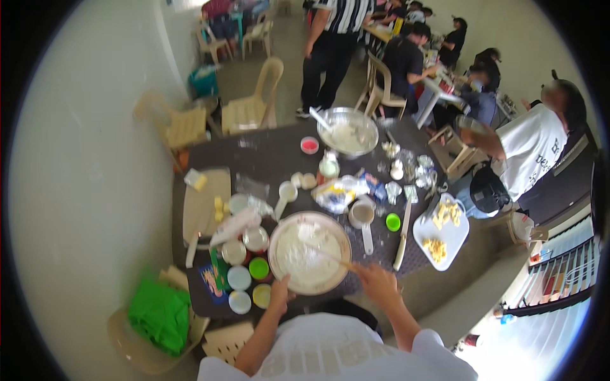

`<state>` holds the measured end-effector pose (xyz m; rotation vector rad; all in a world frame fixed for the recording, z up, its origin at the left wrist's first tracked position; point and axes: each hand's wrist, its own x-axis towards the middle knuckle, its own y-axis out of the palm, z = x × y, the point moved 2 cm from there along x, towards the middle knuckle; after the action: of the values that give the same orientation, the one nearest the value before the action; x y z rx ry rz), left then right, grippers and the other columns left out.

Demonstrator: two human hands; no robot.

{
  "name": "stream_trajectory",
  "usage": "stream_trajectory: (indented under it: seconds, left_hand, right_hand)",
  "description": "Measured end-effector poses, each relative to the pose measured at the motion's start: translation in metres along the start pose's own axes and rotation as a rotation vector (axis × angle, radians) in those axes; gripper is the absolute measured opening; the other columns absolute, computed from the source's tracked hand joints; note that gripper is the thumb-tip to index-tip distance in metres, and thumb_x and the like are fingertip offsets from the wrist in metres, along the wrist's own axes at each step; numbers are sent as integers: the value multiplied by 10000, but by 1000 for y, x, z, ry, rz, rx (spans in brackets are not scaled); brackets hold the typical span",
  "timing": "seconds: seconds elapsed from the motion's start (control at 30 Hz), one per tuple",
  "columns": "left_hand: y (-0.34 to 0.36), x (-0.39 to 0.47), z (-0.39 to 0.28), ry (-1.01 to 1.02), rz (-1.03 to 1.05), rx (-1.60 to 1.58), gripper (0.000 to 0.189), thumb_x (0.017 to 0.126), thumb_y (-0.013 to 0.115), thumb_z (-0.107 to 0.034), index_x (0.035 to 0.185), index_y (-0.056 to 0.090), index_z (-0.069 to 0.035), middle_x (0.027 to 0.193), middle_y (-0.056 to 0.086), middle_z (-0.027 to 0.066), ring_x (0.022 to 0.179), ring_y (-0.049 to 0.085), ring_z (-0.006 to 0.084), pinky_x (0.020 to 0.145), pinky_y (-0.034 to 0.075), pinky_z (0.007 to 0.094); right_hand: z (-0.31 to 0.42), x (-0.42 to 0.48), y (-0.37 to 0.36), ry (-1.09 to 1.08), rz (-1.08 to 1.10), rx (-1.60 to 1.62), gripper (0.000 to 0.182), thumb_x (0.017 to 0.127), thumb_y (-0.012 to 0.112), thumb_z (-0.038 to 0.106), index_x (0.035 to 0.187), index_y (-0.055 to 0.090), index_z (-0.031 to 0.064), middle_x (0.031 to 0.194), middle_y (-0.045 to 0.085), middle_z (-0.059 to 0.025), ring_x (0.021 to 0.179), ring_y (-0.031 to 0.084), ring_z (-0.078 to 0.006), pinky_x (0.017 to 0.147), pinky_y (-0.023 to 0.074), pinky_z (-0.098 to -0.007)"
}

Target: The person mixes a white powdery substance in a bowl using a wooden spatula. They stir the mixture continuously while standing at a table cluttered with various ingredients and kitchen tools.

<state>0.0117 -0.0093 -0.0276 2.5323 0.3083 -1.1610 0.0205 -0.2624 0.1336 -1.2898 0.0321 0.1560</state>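
Directly before me is a wide pale bowl with a faint pattern on its rim, holding white powdery mixture. My left hand grips the near-left rim of this bowl. In my right hand is a wooden-handled spatula or spoon, slanting over the near-right rim; its far end is in the mixture and partly hidden. Close to my left hand stand a yellow-lidded container, a green-topped one and several cans. A metal measuring cup lies beyond the bowl to the right.
A knife and a white board with chopped yellow pieces lie at right. A cutting board is at left. At the back sits a metal bowl with a white-handled utensil. A person is at right; another stands beyond the table.
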Motion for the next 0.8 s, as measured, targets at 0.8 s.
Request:
stream_trajectory:
  seconds: [0.8]
  left_hand:
    - [3,-15,0,66,68,77,226,829,506,-33,1048,461,6,873,594,105,697,603,167,541,475,237]
  right_hand:
    - [6,-1,44,-23,284,229,495,870,450,163,1300,368,395,841,567,-175,744,619,-331,627,508,-438]
